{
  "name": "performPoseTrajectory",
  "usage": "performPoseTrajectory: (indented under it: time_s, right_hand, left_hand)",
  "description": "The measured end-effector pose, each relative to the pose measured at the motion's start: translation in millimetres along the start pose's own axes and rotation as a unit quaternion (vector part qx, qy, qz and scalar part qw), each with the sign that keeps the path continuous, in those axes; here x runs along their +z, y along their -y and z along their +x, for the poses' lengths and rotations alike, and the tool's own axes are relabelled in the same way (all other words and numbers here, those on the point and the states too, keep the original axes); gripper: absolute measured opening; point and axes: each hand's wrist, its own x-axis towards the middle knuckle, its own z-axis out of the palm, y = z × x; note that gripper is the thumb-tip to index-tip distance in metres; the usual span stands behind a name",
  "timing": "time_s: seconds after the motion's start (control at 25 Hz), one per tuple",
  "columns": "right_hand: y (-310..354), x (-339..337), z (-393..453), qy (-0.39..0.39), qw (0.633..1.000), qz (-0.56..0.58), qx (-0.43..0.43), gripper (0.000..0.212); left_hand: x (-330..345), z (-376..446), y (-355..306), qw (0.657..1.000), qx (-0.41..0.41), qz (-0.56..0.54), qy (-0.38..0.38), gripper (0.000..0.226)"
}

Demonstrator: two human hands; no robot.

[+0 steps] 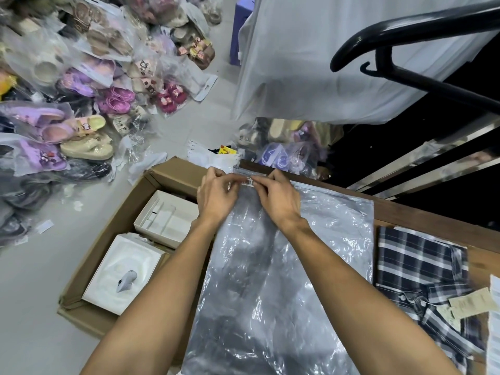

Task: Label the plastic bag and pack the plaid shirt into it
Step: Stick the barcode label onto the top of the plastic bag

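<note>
A clear plastic bag (273, 280) lies flat on the brown wooden table (422, 212), its zip end at the far edge. My left hand (216, 197) and my right hand (278, 198) meet at that far end, both pinching a small white barcode label (249, 182) against the bag near the zip. The plaid shirt (422, 280), dark blue and white, lies folded on the table to the right of the bag with paper tags (472, 304) on its collar.
A cardboard box (108, 239) with white boxes inside stands on the floor left of the table. Bagged sandals and slippers (81, 90) are piled at the far left. A black hanger (405, 50) and white sheeting (297, 63) hang at the upper right.
</note>
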Motion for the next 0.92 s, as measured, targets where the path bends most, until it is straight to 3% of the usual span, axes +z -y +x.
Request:
performPoseTrajectory:
  time_s: [0.4,0.6,0.92]
  right_hand:
    - [-10.0,-3.1,-8.4,-0.017,1.000,0.022,-0.010,0.028]
    - [5.4,-6.6,3.6,0.027,0.998,-0.004,-0.065,0.039]
    - [13.3,3.5,11.2,0.008,0.999,0.018,-0.040,0.024]
  left_hand:
    - [-7.1,2.8,10.7,0.999,0.012,-0.002,0.031,0.019]
    - [-13.9,10.9,2.6,0.997,-0.039,-0.052,0.030,0.014]
    - [-13.9,11.7,1.2,0.995,-0.071,-0.054,0.039,0.019]
